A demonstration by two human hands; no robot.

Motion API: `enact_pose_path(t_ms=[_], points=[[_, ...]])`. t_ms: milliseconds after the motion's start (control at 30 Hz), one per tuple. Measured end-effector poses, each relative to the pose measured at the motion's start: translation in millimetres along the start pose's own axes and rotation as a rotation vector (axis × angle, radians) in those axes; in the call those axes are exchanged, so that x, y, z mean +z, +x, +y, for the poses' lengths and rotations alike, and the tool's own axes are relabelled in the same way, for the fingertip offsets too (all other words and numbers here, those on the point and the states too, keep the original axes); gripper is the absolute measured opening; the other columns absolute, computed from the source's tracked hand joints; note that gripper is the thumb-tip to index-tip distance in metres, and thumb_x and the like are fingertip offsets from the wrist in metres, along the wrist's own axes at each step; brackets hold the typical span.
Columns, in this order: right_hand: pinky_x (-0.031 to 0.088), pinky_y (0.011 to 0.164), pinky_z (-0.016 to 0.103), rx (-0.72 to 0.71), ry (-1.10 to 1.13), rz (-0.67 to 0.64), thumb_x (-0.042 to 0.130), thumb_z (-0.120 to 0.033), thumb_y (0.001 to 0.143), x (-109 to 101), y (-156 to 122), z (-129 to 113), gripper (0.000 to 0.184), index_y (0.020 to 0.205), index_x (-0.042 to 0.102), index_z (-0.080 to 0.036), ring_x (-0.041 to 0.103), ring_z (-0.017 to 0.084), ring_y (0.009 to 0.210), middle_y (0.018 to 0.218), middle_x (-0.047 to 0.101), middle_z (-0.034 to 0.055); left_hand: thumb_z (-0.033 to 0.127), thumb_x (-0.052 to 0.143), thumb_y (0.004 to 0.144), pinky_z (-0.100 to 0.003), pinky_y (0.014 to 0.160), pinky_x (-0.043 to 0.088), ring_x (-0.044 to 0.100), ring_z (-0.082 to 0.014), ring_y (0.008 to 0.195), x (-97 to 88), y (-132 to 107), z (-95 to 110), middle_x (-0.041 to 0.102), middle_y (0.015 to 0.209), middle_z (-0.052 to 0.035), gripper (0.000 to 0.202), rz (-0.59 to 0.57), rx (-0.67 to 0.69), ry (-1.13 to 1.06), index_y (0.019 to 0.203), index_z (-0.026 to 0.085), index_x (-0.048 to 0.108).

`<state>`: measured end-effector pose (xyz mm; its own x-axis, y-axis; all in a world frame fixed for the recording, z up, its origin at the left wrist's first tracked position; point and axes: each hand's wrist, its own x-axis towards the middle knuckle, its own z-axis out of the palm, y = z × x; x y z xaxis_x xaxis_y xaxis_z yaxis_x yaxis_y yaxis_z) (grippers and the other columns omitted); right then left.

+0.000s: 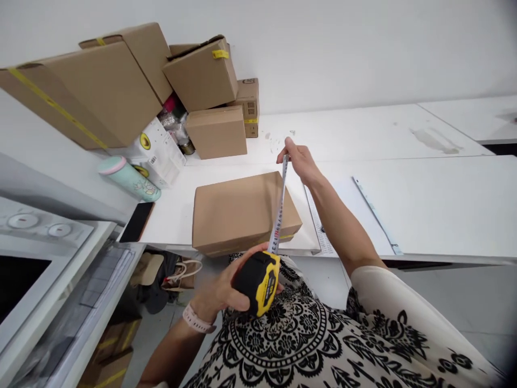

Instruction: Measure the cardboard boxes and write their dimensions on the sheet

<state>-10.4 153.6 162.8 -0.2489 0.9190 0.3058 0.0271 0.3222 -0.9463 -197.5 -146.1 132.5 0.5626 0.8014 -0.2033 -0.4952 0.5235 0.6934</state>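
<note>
In my left hand (220, 293) is a black and yellow tape measure (262, 283), gripped round its case close to my body. Its white blade (280, 207) is pulled out and runs away from me, over the right end of a closed brown cardboard box (238, 207). My right hand (298, 157) pinches the far end of the blade just beyond the box's far right corner. Whether the blade touches the box I cannot tell. The box lies at the front edge of the white table.
Several cardboard boxes (100, 91) are stacked at the back left, beside a mint tumbler (129, 178) and a dark phone (137, 222). A ruler (375, 213) lies on paper to the right. A microwave (36, 237) stands at the left. The table's front edge (444, 258) runs before me.
</note>
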Motion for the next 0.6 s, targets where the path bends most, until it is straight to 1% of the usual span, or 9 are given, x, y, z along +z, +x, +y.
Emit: enact_pose_path(t_ms=[67, 167, 233, 300, 367, 467, 533, 600], points=[[0.049, 0.077, 0.037, 0.015, 0.009, -0.018, 0.046, -0.093, 0.081, 6, 8, 13, 0.077, 0.061, 0.065, -0.021, 0.062, 0.019, 0.075, 0.064, 0.064, 0.006, 0.031, 0.1, 0.053, -0.048, 0.1, 0.049, 0.065, -0.0352, 0.121, 8.3, 5, -8, 0.068, 0.13, -0.0081, 0.112, 0.068, 0.028, 0.017, 0.152, 0.038, 0.049], [0.048, 0.073, 0.035, 0.038, 0.031, -0.088, 0.048, -0.094, 0.078, 13, 10, 25, 0.077, 0.06, 0.066, -0.021, 0.06, 0.018, 0.071, 0.064, 0.064, 0.0058, 0.029, 0.1, 0.052, -0.05, 0.098, 0.049, 0.062, -0.0362, 0.124, 22.4, 10, -15, 0.07, 0.126, -0.0098, 0.119, 0.123, -0.016, 0.052, 0.155, 0.036, 0.041], [0.045, 0.068, 0.033, 0.052, 0.037, -0.135, 0.049, -0.092, 0.08, 18, 10, 31, 0.076, 0.062, 0.068, -0.02, 0.056, 0.016, 0.065, 0.062, 0.061, 0.0042, 0.029, 0.099, 0.052, -0.051, 0.098, 0.048, 0.062, -0.0368, 0.123, 32.8, 15, -16, 0.07, 0.122, -0.01, 0.114, 0.122, -0.039, 0.064, 0.151, 0.033, 0.043], [0.04, 0.061, 0.032, 0.089, 0.032, -0.179, 0.052, -0.088, 0.082, 22, 10, 36, 0.073, 0.065, 0.071, -0.02, 0.049, 0.013, 0.058, 0.058, 0.056, 0.0016, 0.03, 0.098, 0.053, -0.052, 0.098, 0.047, 0.064, -0.0362, 0.118, 43.6, 20, -14, 0.07, 0.117, -0.0092, 0.103, 0.124, -0.044, 0.07, 0.143, 0.03, 0.048], [0.036, 0.057, 0.031, 0.138, 0.019, -0.214, 0.06, -0.082, 0.084, 25, 9, 38, 0.067, 0.067, 0.072, -0.019, 0.043, 0.011, 0.054, 0.056, 0.053, -0.0006, 0.031, 0.098, 0.055, -0.053, 0.095, 0.048, 0.066, -0.0343, 0.111, 54.8, 26, -12, 0.068, 0.114, -0.0084, 0.092, 0.142, -0.049, 0.06, 0.134, 0.028, 0.052], [0.033, 0.056, 0.029, 0.178, -0.01, -0.254, 0.071, -0.066, 0.086, 25, 8, 37, 0.052, 0.067, 0.071, -0.017, 0.042, 0.01, 0.054, 0.056, 0.053, -0.0019, 0.028, 0.099, 0.054, -0.049, 0.094, 0.049, 0.066, -0.0306, 0.108, 72.4, 35, -8, 0.065, 0.115, -0.0084, 0.078, 0.197, -0.052, 0.023, 0.119, 0.026, 0.057], [0.031, 0.054, 0.028, 0.185, -0.048, -0.292, 0.074, -0.057, 0.088, 24, 7, 33, 0.045, 0.067, 0.071, -0.017, 0.041, 0.009, 0.053, 0.056, 0.053, -0.0024, 0.024, 0.099, 0.053, -0.045, 0.093, 0.048, 0.065, -0.0267, 0.104, 83.3, 40, -7, 0.065, 0.111, -0.0071, 0.075, 0.221, -0.072, -0.014, 0.114, 0.024, 0.056], [0.028, 0.052, 0.027, 0.193, -0.077, -0.324, 0.076, -0.05, 0.087, 22, 6, 29, 0.042, 0.065, 0.068, -0.016, 0.04, 0.009, 0.052, 0.055, 0.052, -0.003, 0.021, 0.1, 0.052, -0.042, 0.091, 0.049, 0.065, -0.0223, 0.096, 91.6, 44, -8, 0.064, 0.104, -0.004, 0.079, 0.234, -0.099, -0.05, 0.115, 0.023, 0.053]])
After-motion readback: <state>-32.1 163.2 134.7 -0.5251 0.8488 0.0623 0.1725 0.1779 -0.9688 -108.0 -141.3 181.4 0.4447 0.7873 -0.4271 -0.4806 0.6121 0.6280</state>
